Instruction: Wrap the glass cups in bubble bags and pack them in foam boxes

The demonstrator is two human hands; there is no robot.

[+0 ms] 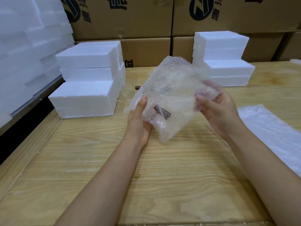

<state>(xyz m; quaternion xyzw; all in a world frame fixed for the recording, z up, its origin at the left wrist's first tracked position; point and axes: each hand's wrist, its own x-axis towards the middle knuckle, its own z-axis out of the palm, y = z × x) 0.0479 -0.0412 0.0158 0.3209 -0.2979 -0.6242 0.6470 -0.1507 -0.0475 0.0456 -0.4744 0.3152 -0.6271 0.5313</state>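
Wrapping step, judged well under way but not closed. Holds a bubble bag (169, 88) up over the middle of the worktop (162, 168), clear of the wood and tilted, with the loose end toward the far right corner. Grips its lower near end with the left hand (140, 123), thumb laid flat up the near face, fingers curled behind. Clasps the right edge with the right hand (218, 110), fingers curled round the film and showing dimly through it; cannot tell whether inside the mouth or merely behind. Carries a glass cup (162, 103) inside, by the look of it: hardly visible through the bubbles except for a dark handle (162, 112) low in the bag. Calls next, probably, for folding the loose upper film down round the cup, then for choosing one of the foam boxes (86, 95) stacked along the left edge, none plainly open. Needs a firm but gentle hold, given slippery film and glass. Leaves a second glass cup (126, 92) bare on the worktop behind the bag, beside that stack, and spare bubble bags (270, 128) flat at the right edge.
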